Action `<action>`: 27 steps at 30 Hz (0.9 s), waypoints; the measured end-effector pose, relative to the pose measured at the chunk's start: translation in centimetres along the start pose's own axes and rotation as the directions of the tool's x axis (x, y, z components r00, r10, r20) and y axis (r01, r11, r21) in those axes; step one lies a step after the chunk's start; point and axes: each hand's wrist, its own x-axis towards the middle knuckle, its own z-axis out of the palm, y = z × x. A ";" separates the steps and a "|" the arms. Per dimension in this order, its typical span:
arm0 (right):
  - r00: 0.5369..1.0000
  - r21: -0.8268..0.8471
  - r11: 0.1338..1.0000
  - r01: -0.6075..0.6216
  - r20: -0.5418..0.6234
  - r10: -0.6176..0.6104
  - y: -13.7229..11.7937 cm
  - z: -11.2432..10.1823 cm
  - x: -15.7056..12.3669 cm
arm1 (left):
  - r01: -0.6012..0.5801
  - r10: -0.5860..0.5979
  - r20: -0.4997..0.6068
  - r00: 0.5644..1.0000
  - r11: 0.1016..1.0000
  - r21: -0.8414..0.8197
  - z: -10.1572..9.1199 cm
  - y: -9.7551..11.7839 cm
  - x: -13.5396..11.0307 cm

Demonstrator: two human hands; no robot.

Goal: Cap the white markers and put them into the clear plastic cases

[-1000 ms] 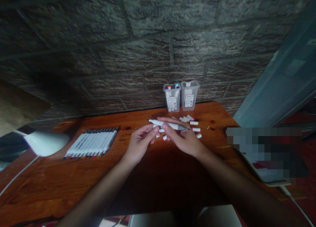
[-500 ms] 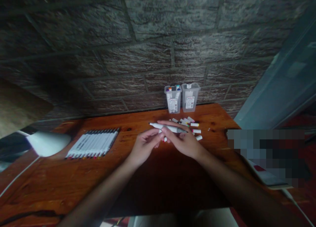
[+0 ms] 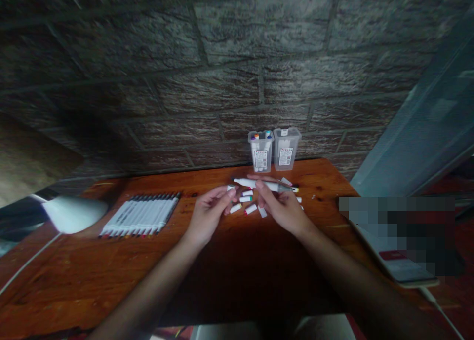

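Note:
My right hand [image 3: 283,209] is closed around a white marker [image 3: 255,184], held level above the wooden desk [image 3: 237,276] with its tip pointing left. My left hand [image 3: 207,214] is just left of it, fingers pinched on a small white marker cap [image 3: 230,187]. A short gap separates the cap from the marker's tip. Several loose caps [image 3: 247,204] with coloured ends lie on the desk under and between the hands. More caps show behind my right hand, partly hidden.
A row of several white markers [image 3: 138,215] lies at the left. Two clear marker boxes [image 3: 260,150] [image 3: 286,147] stand against the brick wall. A white lamp head [image 3: 74,214] is far left, a phone with a cable [image 3: 403,271] at the right.
My hands have come apart: the left one has drawn away to the left with a cap, and the right one has shifted the marker right. More loose caps show beneath them.

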 end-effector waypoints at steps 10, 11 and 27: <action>0.985 0.519 0.840 -0.160 0.033 0.167 0.4 0.0 1.0 | 0.009 -0.009 -0.010 1.000 1.000 0.014 0.2 0.1 0.1; 0.982 0.558 0.811 -0.175 0.037 0.187 0.3 0.0 1.1 | 0.004 -0.004 0.000 1.000 1.000 0.026 0.2 0.1 0.1; 0.960 0.450 0.858 -0.250 0.002 0.278 0.5 -0.3 1.4 | -0.032 0.019 0.060 0.998 0.976 0.214 0.8 0.1 -0.3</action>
